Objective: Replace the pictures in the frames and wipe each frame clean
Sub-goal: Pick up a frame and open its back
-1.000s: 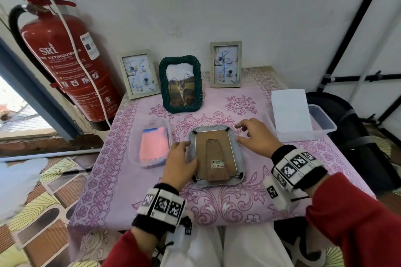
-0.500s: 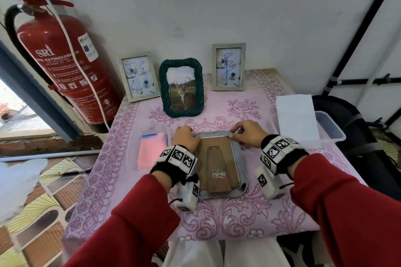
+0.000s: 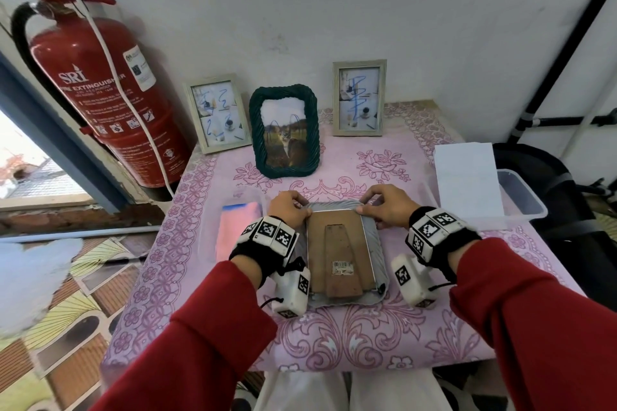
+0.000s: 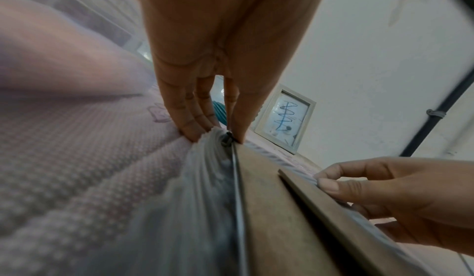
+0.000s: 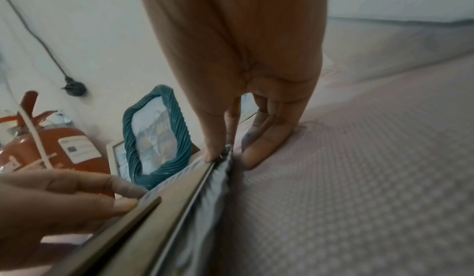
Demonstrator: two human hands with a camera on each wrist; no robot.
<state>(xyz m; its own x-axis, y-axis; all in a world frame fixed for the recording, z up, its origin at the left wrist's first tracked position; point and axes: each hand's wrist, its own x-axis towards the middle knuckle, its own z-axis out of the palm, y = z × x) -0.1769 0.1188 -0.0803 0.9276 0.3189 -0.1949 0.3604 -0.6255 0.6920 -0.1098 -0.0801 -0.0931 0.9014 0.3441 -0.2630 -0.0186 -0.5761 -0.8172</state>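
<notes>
The surface (image 3: 417,337) in front of you, under its pink patterned cloth, carries the grey frame (image 3: 375,237) face down in the middle, between your wrists, with its brown backing board (image 3: 337,227) and folded stand facing up. Three more frames stand along the wall behind it: the green rope frame (image 3: 283,90), and a pale frame (image 3: 359,97) to its right, another to its left.

Your left hand (image 3: 288,210) has its fingers curled over the far left corner of the grey frame, thumb tip pressed beside a small metal clip (image 4: 227,140). Your right hand (image 3: 387,207) does the same at the far right corner, thumb against the clip (image 5: 225,151) there.

You seem to be freeing the backing. Turn or slide each clip clear of the board with the thumb tips, not the nails, and keep the other fingers bracing the frame's rim so it does not skid on the cloth. The near clips probably need releasing too. Lift the board only once all are clear, and lift it evenly so the glass underneath stays put.
</notes>
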